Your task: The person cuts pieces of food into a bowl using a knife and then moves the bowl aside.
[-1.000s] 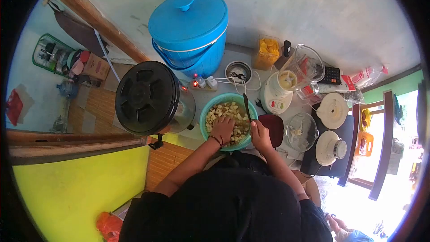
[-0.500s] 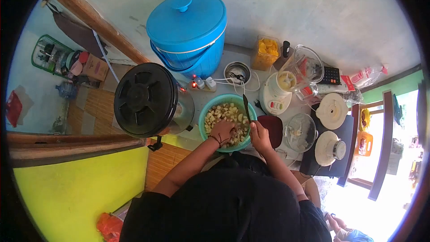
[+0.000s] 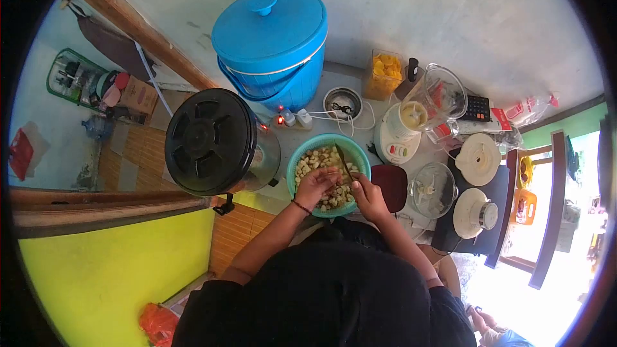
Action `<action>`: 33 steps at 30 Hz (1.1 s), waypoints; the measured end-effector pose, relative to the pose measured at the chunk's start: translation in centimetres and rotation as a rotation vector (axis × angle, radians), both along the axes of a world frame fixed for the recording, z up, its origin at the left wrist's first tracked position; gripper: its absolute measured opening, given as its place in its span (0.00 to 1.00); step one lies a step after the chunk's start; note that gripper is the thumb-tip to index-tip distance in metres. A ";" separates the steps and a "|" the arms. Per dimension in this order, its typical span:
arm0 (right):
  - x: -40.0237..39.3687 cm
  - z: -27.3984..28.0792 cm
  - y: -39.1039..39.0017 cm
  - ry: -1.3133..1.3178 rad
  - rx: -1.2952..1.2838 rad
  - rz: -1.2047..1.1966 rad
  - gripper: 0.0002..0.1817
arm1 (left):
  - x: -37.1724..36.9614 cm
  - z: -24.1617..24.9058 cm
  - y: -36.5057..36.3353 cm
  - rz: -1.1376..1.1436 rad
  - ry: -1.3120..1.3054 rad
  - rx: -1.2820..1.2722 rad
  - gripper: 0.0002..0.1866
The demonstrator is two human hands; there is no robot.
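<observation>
A turquoise basin (image 3: 291,168) stands in front of me, filled with pale chopped food pieces (image 3: 313,159) that look wet. My right hand (image 3: 369,198) grips a dark-bladed knife (image 3: 343,160) at the basin's right side, its blade slanting over the pieces toward the far rim. Over the left half of the basin is my left hand (image 3: 315,187), fingers curled together close to the blade. What sits between those fingers is too small to make out.
A black-lidded dispenser (image 3: 211,141) stands left, a blue lidded bucket (image 3: 270,45) behind. A power strip (image 3: 295,119) and metal bowl (image 3: 342,103) lie beyond the basin. Rightward are a white blender base (image 3: 393,141), a dark red lid (image 3: 389,187) and a clear processor bowl (image 3: 432,191).
My left hand has lifted out of the pieces and come up beside the knife. My right hand has tilted the knife leftward, bringing its blade over the basin.
</observation>
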State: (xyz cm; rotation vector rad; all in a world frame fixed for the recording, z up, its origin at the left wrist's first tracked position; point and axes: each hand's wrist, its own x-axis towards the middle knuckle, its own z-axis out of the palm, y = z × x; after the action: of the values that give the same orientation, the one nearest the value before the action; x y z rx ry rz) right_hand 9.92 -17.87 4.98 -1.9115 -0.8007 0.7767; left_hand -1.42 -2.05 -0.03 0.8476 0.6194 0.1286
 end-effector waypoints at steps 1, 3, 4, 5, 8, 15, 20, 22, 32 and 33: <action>-0.1 0.5 0.1 0.010 -0.010 0.014 0.21 | 0.0 -0.8 -0.1 0.032 -0.011 -0.023 0.15; -0.2 1.2 0.3 0.029 -0.032 0.042 0.21 | 0.0 -1.5 -0.1 0.086 -0.021 -0.062 0.14; -0.3 1.3 0.3 0.021 -0.021 0.034 0.21 | 0.1 -1.6 -0.1 0.107 -0.020 -0.079 0.14; -0.3 1.4 0.4 0.013 -0.010 0.026 0.21 | 0.2 -1.7 -0.1 0.129 -0.019 -0.096 0.13; -0.2 0.9 0.2 -0.017 0.019 0.002 0.22 | 0.5 -0.8 -0.1 0.212 -0.018 -0.043 0.12; 0.3 0.5 0.0 -0.033 0.062 -0.062 0.21 | -1.0 1.9 1.8 -0.251 0.119 1.264 0.18; 0.5 -1.0 -0.4 -0.178 0.081 -0.086 0.18 | -1.6 0.4 1.1 -0.577 0.232 1.342 0.16; 0.7 -0.7 -0.6 -0.093 0.075 -0.183 0.17 | -1.6 0.3 0.5 -0.621 0.289 1.437 0.15; 0.9 4.1 -0.5 0.565 0.289 -0.327 0.23 | -1.5 -0.4 0.7 -0.329 0.141 1.329 0.10; 0.0 3.7 -0.8 0.577 0.269 -0.307 0.23 | -1.5 0.1 0.8 -0.283 0.173 1.237 0.11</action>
State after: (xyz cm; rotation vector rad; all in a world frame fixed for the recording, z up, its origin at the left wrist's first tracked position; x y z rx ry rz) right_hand 9.90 -18.71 8.68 -1.4155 -0.2312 0.9115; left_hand -2.91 -1.25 0.12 2.1484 0.5399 0.1816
